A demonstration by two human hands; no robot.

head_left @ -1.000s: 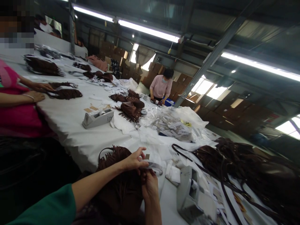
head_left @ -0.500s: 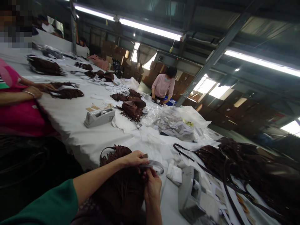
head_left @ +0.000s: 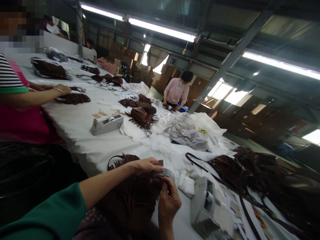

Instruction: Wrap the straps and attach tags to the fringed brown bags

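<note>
A brown fringed bag point(head_left: 130, 196) lies at the near edge of the white table point(head_left: 82, 123), partly on my lap. My left hand point(head_left: 145, 165) rests on top of it, fingers pinched on a small brown tag point(head_left: 160, 163) and a grey strip point(head_left: 165, 173). My right hand point(head_left: 169, 200) is below and to the right, fingers curled around the same strip. What the strip fastens to is hidden behind my hands.
A grey tape dispenser point(head_left: 207, 210) stands right of my hands, a second tape dispenser point(head_left: 106, 124) farther up the table. A heap of brown bags and straps point(head_left: 250, 173) fills the right. A person in pink point(head_left: 20, 113) works at left, another person point(head_left: 176, 91) at the far end.
My right hand has risen and turned, closing on the strip. My left hand lowered slightly onto the bag. The person at left reached an arm forward over the table.
</note>
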